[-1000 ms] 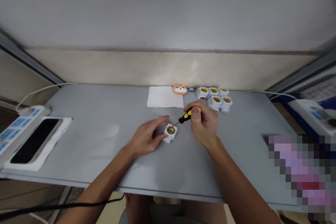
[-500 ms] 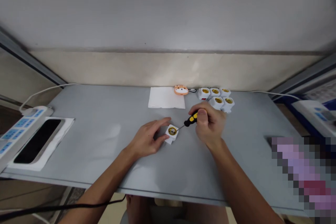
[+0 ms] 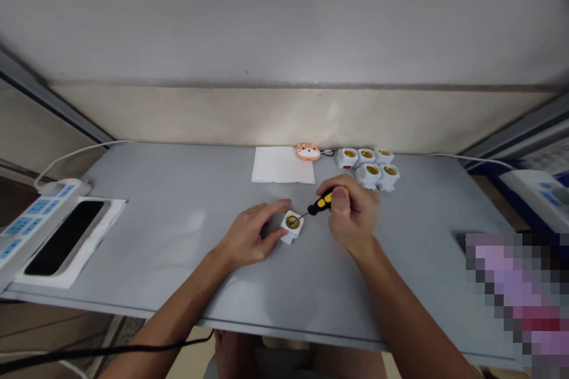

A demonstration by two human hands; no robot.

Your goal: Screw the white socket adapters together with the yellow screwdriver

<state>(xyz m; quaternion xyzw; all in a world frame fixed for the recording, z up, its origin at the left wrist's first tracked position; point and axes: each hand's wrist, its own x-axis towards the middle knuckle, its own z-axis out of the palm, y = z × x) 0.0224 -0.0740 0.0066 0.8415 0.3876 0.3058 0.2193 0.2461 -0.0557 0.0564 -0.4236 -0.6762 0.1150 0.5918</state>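
My left hand [image 3: 251, 235] rests on the desk, its thumb and fingers around a small white lamp socket [image 3: 299, 231] with a gold threaded ring inside. The thumb touches the socket's near left side, and the index finger arches over its far left corner. In my closed right hand [image 3: 353, 218] is a black-and-yellow screwdriver [image 3: 320, 203], held at a slant. Its thin shaft points down to the left, with the tip inside the socket's opening. Exactly what the tip touches is too small to tell.
Several similar lamp sockets [image 3: 372, 173] stand grouped at the back right. Beside them, an orange animal-face case [image 3: 308, 152] overlaps white paper [image 3: 280, 166]. At left are a phone [image 3: 66, 238] on paper and a power strip [image 3: 33, 219]. A pixelated patch [image 3: 511, 284] covers the right edge.
My right hand and the screwdriver have shifted slightly left, and the tip sits further into the socket. The left hand keeps its place.
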